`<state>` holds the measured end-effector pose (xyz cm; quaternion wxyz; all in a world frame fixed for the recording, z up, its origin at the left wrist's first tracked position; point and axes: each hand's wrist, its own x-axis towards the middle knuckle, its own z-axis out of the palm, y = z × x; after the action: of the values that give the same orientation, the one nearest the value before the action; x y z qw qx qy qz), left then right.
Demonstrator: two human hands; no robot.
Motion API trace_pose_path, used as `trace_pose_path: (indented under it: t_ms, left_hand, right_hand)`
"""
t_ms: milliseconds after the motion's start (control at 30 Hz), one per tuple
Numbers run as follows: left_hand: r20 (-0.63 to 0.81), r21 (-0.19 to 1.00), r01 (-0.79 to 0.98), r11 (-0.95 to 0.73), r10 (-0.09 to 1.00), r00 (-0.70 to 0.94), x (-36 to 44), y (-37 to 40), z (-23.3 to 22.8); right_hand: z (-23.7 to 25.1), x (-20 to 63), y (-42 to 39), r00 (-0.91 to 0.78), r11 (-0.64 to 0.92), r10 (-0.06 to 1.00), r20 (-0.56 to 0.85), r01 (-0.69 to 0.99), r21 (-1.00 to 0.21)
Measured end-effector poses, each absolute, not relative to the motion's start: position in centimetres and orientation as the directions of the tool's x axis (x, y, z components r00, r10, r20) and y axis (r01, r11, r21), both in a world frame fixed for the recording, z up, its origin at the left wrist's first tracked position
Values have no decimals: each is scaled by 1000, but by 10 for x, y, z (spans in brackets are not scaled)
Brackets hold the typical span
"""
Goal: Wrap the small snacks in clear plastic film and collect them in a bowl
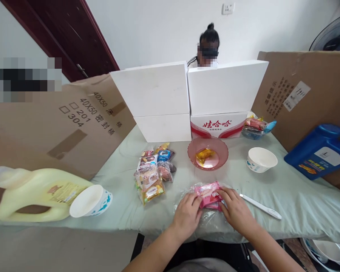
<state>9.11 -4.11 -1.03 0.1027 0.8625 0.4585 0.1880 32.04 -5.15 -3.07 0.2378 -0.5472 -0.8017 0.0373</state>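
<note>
Now both hands, left hand [186, 215] and right hand [236, 209], pinch the pink snack packet [209, 194] at the surface's near edge; light, crinkly, probably slippery, best gripped by its ends.

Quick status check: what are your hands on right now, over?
Left hand and right hand both gripping pink snack packet. Clear plastic bag underneath. White knife beside right hand.

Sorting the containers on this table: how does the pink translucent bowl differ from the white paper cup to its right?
The pink translucent bowl is wider and shallower; the white paper cup is narrower and opaque. The bowl holds a yellow-orange wrapped snack; the cup looks empty. Both stand upright, open-topped, on the pale green tablecloth, beyond the hands.
</note>
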Motion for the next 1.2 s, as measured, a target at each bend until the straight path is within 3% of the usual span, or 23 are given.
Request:
trace_pose_path:
  t_ms: [200, 367, 533, 700, 767, 833, 900, 967, 1033, 1133, 1200]
  left_hand:
    - [112, 346, 607, -715, 674, 730, 106, -7, -19]
    - [87, 347, 646, -679, 710, 699, 96, 9, -21]
    - [140, 401, 611, -683, 704, 696, 77, 10, -14]
    - [-28, 468, 687, -557, 767, 641, 76, 1, -1]
    - [-87, 537, 686, -491, 777, 623, 74, 0, 2]
    - [-140, 695, 622, -361, 780, 609, 66, 5, 7]
    - [-178, 861, 485, -151, 805, 566, 56, 16, 16]
    - [-159, 947, 322, -9, 855, 493, 48, 33, 32]
    - [-54, 970, 235, -57, 897, 439, 49, 54, 54]
    - [103, 898, 322, -300, 854, 509, 69, 90, 87]
    - [33, 777, 486, -400, 797, 603, 91, 115, 99]
  right_hand:
    - [-58, 310, -33, -351, 495, 851, 390, 784, -375]
    - [-67, 309, -36, -219, 365, 913, 343, 813, -453]
    - [-65, 309, -38, -221, 355, 923, 314, 805, -476]
    - [-71, 308, -37, -260, 368, 922, 287, 817, -444]
    - [-72, 307, -36, -245, 343, 933, 264, 828, -443]
    - [-71, 306, -36, -252, 333, 939, 233, 835, -437]
    - [-69, 306, -35, -265, 326, 944, 196, 842, -430]
    - [-67, 307, -35, -273, 316, 949, 161, 849, -423]
    - [-66, 307, -35, -271, 302, 953, 132, 857, -418]
    - [-64, 307, -35, -272, 291, 956, 106, 864, -411]
    - [-63, 307, -34, -273, 289, 957, 98, 866, -407]
